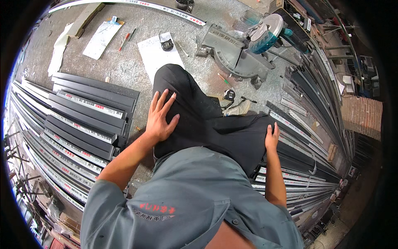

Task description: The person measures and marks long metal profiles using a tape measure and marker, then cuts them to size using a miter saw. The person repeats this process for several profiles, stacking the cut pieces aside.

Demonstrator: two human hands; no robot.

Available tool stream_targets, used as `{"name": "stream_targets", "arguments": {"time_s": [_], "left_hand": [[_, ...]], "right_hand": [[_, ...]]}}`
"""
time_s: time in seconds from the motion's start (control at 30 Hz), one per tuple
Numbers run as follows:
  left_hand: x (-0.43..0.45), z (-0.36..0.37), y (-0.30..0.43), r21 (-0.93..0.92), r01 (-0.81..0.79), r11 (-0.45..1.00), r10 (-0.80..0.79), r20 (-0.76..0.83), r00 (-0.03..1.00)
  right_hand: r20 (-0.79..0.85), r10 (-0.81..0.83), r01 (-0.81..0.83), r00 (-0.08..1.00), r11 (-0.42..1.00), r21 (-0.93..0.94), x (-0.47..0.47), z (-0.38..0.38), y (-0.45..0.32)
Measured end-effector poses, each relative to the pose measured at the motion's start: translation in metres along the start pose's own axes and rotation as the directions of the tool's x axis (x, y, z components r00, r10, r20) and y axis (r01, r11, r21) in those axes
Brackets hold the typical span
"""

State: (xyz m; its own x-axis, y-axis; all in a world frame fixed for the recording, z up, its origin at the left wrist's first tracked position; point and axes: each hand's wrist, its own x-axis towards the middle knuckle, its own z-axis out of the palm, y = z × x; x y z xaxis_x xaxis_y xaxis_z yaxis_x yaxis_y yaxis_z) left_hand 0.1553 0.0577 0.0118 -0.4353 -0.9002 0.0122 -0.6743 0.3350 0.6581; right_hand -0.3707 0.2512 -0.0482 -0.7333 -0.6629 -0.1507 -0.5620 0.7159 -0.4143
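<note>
My left hand (161, 115) rests palm down on my left thigh in black trousers (189, 102), its fingers spread and nothing in them. At the other knee, my right hand (272, 137) lies against the outer side of the trouser leg; part of it is hidden, and no object shows in it. Beyond my left knee, a written-on sheet of paper (149, 49) lies on the floor with a black tape measure (167, 45) on it. A second tape measure (229, 94) sits between my legs, close to a pale cloth or glove (239, 108).
A teal mitre saw (264, 34) with a grey base (230, 53) stands ahead to the right. Stacked dark metal profiles (90, 109) flank my left; long profiles (304, 140) run along my right. A clipboard (102, 39), a red marker (124, 42) and a green-tipped pen (223, 79) lie ahead.
</note>
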Motion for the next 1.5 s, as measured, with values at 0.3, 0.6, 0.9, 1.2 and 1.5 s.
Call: {"name": "stream_targets", "arguments": {"time_s": [0.3, 0.6, 0.9, 1.2, 1.5], "left_hand": [[0.09, 0.039, -0.099, -0.25, 0.205, 0.946, -0.241, -0.124, 0.963], [0.053, 0.031, -0.172, -0.001, 0.307, 0.952, -0.299, -0.228, 0.927], [0.001, 0.054, -0.158, 0.295, 0.443, 0.846, -0.449, -0.053, 0.892], [0.044, 0.057, -0.181, 0.409, 0.499, 0.764, -0.538, -0.022, 0.843], [0.175, 0.114, -0.244, 0.568, 0.502, 0.652, -0.598, -0.022, 0.801]], "right_hand": [[0.228, 0.015, 0.078, 0.973, 0.916, -0.393, 0.086, 0.02, -0.044], [0.41, -0.21, 0.314, 0.888, 0.927, -0.205, 0.134, 0.107, -0.085], [0.406, -0.302, 0.423, 0.863, 0.87, -0.252, 0.158, 0.223, -0.152], [0.424, -0.415, 0.567, 0.805, 0.749, -0.344, 0.165, 0.252, -0.164], [0.258, -0.689, 0.667, 0.677, 0.723, 0.182, 0.133, 0.222, -0.246]]}}
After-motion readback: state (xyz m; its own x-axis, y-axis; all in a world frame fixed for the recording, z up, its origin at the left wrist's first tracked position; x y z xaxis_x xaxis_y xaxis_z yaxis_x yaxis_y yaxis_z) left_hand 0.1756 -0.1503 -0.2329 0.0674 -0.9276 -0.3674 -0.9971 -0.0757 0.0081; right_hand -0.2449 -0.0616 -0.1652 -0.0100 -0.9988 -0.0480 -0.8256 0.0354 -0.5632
